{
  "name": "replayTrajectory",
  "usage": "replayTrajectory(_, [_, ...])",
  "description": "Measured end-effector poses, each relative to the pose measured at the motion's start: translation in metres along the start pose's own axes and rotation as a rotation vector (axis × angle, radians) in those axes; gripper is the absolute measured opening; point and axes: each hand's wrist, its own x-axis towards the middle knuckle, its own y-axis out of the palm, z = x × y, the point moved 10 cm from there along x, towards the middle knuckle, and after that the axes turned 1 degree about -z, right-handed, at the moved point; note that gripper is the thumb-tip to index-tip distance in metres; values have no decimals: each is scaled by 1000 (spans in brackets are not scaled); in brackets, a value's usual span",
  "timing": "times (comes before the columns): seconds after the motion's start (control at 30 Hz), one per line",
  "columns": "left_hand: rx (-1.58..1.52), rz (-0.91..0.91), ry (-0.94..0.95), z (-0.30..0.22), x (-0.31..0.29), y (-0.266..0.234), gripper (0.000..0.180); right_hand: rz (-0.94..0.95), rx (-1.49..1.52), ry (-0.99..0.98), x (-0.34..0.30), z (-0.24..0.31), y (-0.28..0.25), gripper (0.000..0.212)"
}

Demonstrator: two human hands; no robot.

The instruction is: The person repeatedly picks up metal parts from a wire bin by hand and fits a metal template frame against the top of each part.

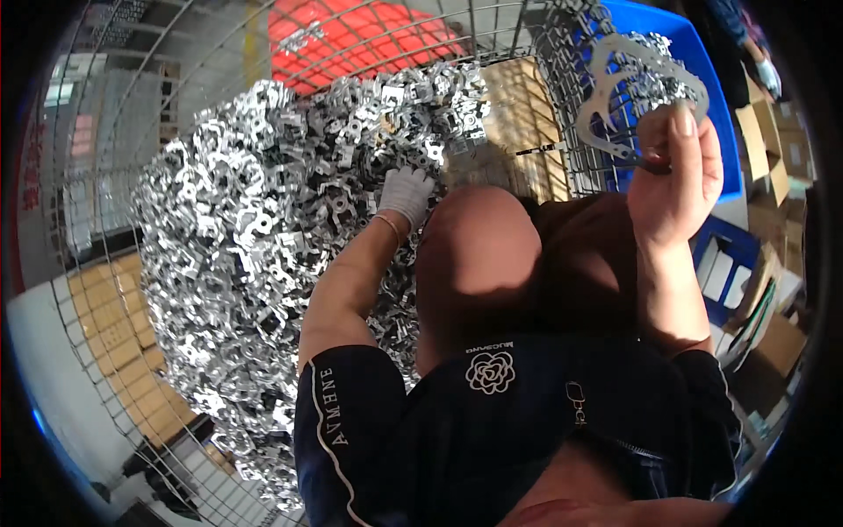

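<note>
My left hand (407,195), in a white glove, lies on a large heap of small shiny metal brackets (255,228). Its fingers are a little apart and bent down toward the brackets, their tips partly hidden. At the right my bare right hand (676,171) is raised, palm side showing, fingers closed. Thumb and fingers pinch a flat, thin, grey looped metal plate (601,66), roughly triangular with a large opening. The plate hangs in front of the wire mesh and a blue bin (716,97) that holds more metal pieces.
Wire mesh walls (97,360) enclose the heap on the left and far sides. Beside it lies brown cardboard (518,114), with a red surface (369,44) beyond the mesh. Open cartons (777,211) and a blue tray (727,268) stand at the right. Another person's hand (769,77) shows top right.
</note>
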Motion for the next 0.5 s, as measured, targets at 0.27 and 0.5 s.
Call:
replayTrajectory(0.27, [-98, 28, -364, 49, -8, -39, 38, 126, -61, -14, 0, -8, 10, 17])
replayTrajectory(0.5, [-229, 9, -479, 99, -21, -27, 39, 48, -116, 19, 0, -6, 10, 22])
